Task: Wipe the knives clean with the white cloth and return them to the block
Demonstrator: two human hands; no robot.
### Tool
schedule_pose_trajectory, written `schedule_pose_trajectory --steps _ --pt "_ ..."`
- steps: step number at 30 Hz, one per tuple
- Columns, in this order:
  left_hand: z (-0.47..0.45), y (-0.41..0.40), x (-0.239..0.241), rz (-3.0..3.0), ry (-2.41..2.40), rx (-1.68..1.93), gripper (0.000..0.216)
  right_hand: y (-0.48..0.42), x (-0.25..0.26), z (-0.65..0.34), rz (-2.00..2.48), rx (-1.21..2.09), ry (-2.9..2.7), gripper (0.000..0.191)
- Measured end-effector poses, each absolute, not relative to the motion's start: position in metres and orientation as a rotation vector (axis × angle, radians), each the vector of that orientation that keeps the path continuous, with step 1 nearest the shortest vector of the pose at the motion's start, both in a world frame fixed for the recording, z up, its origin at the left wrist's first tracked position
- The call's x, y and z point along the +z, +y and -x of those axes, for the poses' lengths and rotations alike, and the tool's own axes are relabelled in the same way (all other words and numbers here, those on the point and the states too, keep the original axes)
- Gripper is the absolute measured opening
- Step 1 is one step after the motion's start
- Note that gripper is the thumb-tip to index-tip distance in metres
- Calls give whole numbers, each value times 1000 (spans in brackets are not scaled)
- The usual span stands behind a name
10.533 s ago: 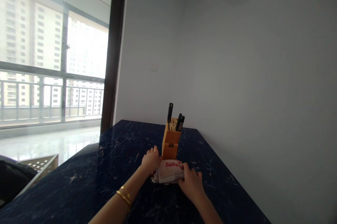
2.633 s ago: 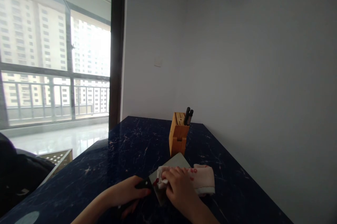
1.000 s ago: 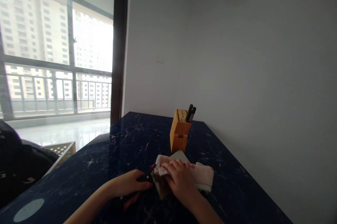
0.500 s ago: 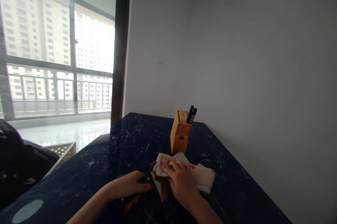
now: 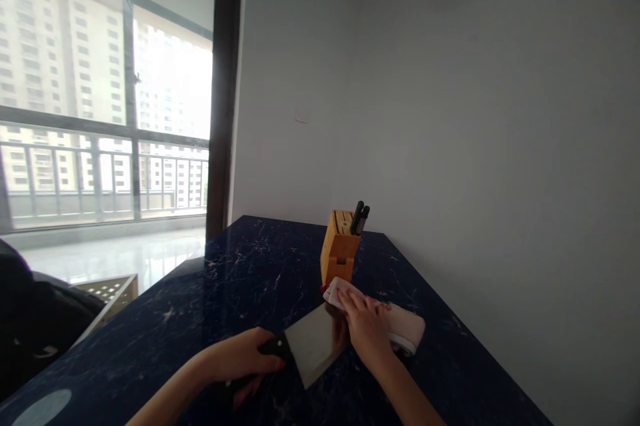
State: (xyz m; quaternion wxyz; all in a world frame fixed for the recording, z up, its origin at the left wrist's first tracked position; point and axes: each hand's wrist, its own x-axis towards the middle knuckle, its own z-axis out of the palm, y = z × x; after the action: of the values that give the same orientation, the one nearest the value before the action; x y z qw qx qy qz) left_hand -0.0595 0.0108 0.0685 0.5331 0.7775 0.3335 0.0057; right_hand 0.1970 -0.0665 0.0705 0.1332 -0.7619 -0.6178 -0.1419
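Observation:
A cleaver (image 5: 314, 344) with a broad grey blade lies flat over the dark marble table (image 5: 240, 293). My left hand (image 5: 243, 357) is closed round its black handle. My right hand (image 5: 367, 326) presses a folded white cloth with red print (image 5: 405, 325) at the blade's far end, fingers flat over the cloth. Just behind stands a wooden knife block (image 5: 339, 248) with two black handles sticking out of its right side.
A grey wall runs along the table's right side and back. On the left is a large window with a dark frame (image 5: 223, 93). A perforated tan box (image 5: 110, 293) and a dark shape (image 5: 35, 319) sit beyond the table's left edge.
My right hand has slid the cloth along the blade away from the handle toward the knife block, uncovering most of the blade. My left hand has stayed on the handle.

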Motion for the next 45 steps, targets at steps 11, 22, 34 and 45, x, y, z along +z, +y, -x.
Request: schedule_pose_trajectory --steps 11,22,34,45 --pt "61 13 69 -1846 754 0 26 -81 89 -167 1934 -154 -1945 41" --pt "59 15 63 -1856 750 49 27 -97 95 -132 1688 9 -2140 42" --pt "60 15 62 -1826 805 28 29 -91 88 -167 1851 -11 -2086 16" --pt "59 12 67 -1798 784 11 26 -86 89 -175 1950 -111 -2025 23"
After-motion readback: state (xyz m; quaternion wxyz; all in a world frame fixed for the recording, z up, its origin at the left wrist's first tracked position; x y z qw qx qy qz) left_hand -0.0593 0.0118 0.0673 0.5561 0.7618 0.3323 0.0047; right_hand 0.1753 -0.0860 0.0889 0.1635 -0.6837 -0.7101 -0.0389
